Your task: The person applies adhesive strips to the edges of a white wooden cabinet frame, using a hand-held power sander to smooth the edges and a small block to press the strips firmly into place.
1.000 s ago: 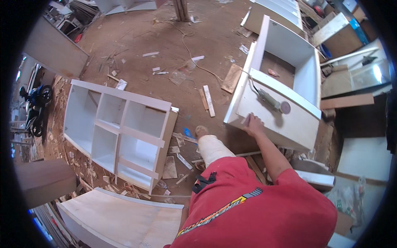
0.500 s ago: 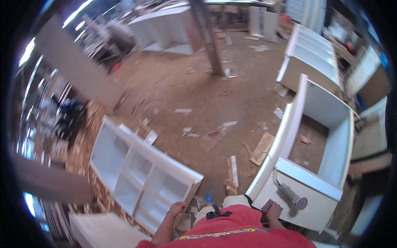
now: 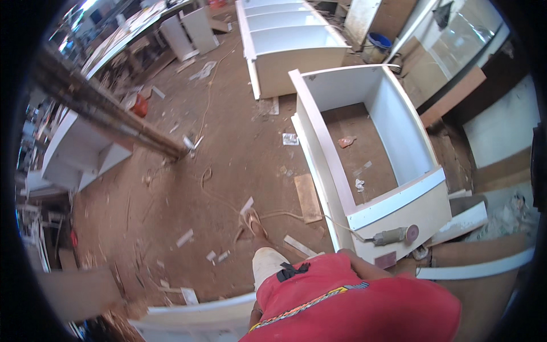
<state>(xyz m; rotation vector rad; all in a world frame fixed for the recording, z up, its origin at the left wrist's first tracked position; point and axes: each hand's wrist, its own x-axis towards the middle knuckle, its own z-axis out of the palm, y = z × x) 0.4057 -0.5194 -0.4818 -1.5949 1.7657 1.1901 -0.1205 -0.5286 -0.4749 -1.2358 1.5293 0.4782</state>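
My right hand (image 3: 346,256) is drawn in close against my red shirt, beside the near corner of a white cabinet carcass (image 3: 393,199); its fingers cannot be made out. On the carcass's near end panel lies a reddish-brown sanding block (image 3: 386,260), apart from the hand. An angle grinder (image 3: 390,236) with a round reddish disc rests on the same panel, its cord trailing left. Only a bit of my left arm and hand (image 3: 256,315) shows at the shirt's left side, next to another white cabinet (image 3: 205,313); its fingers are hidden.
A white shelved cabinet (image 3: 290,34) lies beyond the carcass. A wooden post (image 3: 114,114) stands at left, with a white cabinet (image 3: 85,148) behind it. Board offcuts (image 3: 307,198) and the cord (image 3: 279,213) lie on the dirt floor near my foot. A blue-rimmed bucket (image 3: 377,45) sits far right.
My view has swung right, and I have stepped. My right hand has let go of the sanding block, which now lies on the panel. My left hand has mostly gone out of sight behind my shirt.
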